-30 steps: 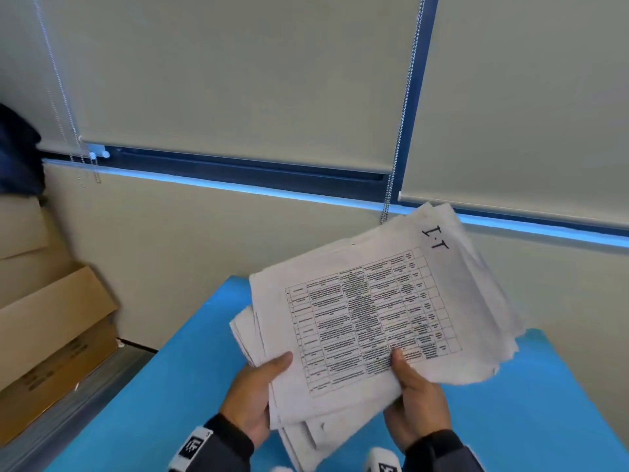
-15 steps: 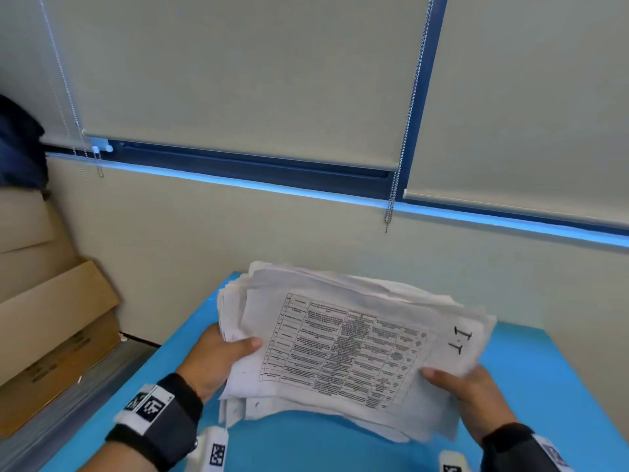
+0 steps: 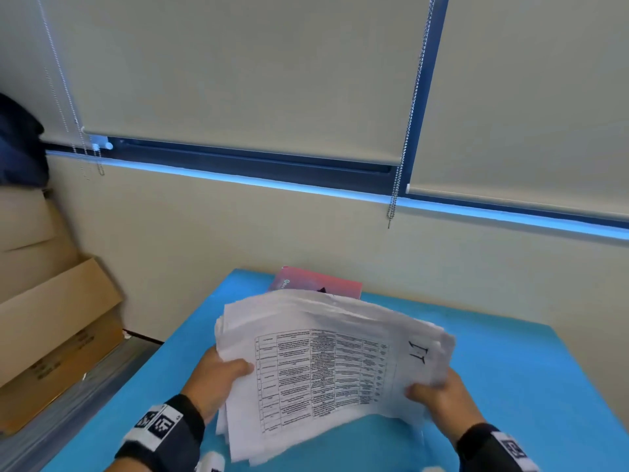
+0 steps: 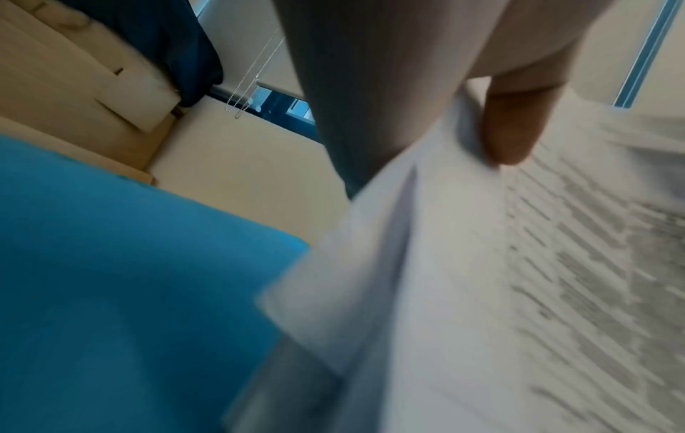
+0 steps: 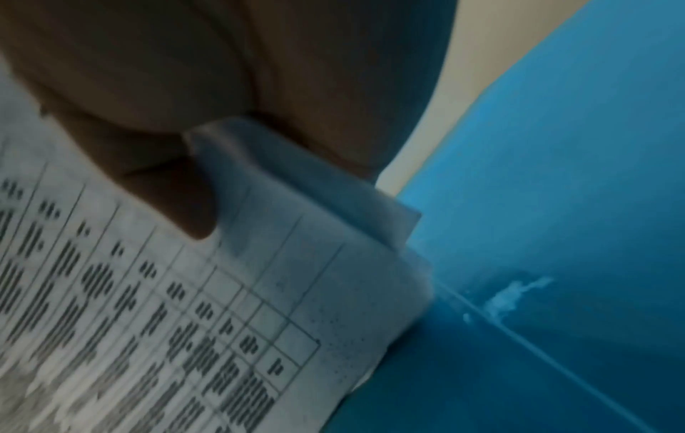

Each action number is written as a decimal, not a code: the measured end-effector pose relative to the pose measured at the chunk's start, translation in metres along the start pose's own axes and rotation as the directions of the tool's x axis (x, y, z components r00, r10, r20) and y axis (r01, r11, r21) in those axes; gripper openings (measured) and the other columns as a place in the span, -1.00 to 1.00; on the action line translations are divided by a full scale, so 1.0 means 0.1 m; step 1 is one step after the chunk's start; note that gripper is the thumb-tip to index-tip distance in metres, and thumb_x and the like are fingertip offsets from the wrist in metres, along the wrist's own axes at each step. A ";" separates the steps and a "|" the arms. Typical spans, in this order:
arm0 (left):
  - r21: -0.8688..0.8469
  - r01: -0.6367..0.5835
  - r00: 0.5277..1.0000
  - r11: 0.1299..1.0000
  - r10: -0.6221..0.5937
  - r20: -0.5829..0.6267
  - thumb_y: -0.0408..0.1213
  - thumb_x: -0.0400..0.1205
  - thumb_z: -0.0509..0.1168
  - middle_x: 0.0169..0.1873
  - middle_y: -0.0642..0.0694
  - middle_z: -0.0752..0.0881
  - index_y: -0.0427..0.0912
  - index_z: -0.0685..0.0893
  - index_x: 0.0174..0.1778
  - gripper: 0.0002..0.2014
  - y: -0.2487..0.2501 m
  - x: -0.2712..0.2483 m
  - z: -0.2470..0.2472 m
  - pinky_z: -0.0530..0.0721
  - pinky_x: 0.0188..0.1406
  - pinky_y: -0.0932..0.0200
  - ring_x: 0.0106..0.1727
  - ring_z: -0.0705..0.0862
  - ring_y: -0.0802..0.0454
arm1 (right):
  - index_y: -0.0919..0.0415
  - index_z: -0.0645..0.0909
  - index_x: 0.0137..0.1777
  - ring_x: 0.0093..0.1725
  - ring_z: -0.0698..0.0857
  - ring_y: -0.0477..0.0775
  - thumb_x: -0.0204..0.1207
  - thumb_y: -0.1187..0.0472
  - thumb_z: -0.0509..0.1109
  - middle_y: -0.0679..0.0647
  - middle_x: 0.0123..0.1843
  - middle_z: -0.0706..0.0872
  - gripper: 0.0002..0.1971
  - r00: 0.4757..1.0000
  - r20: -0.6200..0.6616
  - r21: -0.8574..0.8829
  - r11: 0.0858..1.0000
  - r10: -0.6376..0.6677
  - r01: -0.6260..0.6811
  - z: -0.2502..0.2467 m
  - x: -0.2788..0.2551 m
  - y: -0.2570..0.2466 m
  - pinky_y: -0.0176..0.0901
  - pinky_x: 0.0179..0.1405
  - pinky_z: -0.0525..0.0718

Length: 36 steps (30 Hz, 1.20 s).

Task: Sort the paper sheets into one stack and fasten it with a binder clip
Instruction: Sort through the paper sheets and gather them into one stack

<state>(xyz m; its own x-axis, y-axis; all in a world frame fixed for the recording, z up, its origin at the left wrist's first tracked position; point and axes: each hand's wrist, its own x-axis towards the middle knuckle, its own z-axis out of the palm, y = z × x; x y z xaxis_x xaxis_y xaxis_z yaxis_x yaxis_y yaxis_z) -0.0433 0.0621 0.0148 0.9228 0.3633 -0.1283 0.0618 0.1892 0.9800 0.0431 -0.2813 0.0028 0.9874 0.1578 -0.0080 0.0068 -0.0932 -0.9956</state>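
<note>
A thick, uneven stack of white paper sheets (image 3: 323, 362) is held tilted above the blue table (image 3: 510, 369), its top sheet printed with a table and marked "1.1". My left hand (image 3: 221, 373) grips the stack's left edge, thumb on top (image 4: 511, 129). My right hand (image 3: 439, 393) grips the right edge, thumb across the printed sheet (image 5: 177, 205). The sheets (image 4: 482, 293) (image 5: 185, 322) fan out and sag between both hands. No binder clip is in view.
A pink-red box or book (image 3: 316, 284) lies at the table's far edge behind the papers. Cardboard boxes (image 3: 51, 318) are piled on the left. A wall with window blinds and hanging bead chains (image 3: 394, 199) stands close behind the table.
The stack has swung from pointing up and right to lying crosswise and lower. My hands moved apart to its left and right edges. The pink-red item behind came into view.
</note>
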 end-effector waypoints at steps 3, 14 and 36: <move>-0.021 -0.085 0.996 0.996 0.084 -0.040 -0.58 0.30 0.38 -0.15 -0.25 0.85 -0.32 0.71 0.00 -0.66 0.10 0.02 0.13 0.69 0.06 -0.14 -0.03 0.77 -0.29 | 0.16 0.72 -0.04 -0.06 0.79 0.22 0.09 0.30 0.50 0.07 -0.15 0.86 -0.63 0.993 -0.083 -0.080 0.994 -0.079 0.072 0.08 0.05 -0.10 0.11 -0.10 0.74; -0.309 -0.144 0.989 0.940 0.142 -0.028 0.09 0.20 0.63 0.14 -0.31 0.76 -0.29 0.67 0.23 -0.24 0.16 0.02 0.12 0.75 0.09 -0.04 0.07 0.79 -0.15 | 0.14 0.68 0.01 -0.14 0.75 -0.04 0.24 0.60 0.47 -0.02 -0.15 0.85 -0.57 0.977 -0.092 -0.030 0.981 -0.191 0.190 -0.02 0.04 -0.22 -0.11 -0.13 0.65; 0.019 -0.292 0.947 0.956 0.292 -0.134 -0.51 0.34 0.56 -0.22 -0.06 0.87 -0.19 0.75 -0.06 -0.70 0.25 -0.14 0.16 0.75 -0.18 0.07 -0.21 0.80 -0.01 | 0.19 0.82 -0.24 -0.25 0.75 -0.10 0.24 0.83 0.20 -0.09 -0.32 0.84 -0.43 0.967 -0.172 0.171 0.961 -0.190 0.219 -0.05 0.01 -0.06 -0.13 -0.23 0.73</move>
<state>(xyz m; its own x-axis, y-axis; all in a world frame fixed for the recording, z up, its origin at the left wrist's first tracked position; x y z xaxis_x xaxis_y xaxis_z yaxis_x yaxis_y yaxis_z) -0.0482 0.0475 0.0436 0.8408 0.5218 0.1443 -0.2036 0.0577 0.9774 0.0453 -0.2858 0.0090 0.9804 0.0010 0.1971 0.1957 0.1130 -0.9741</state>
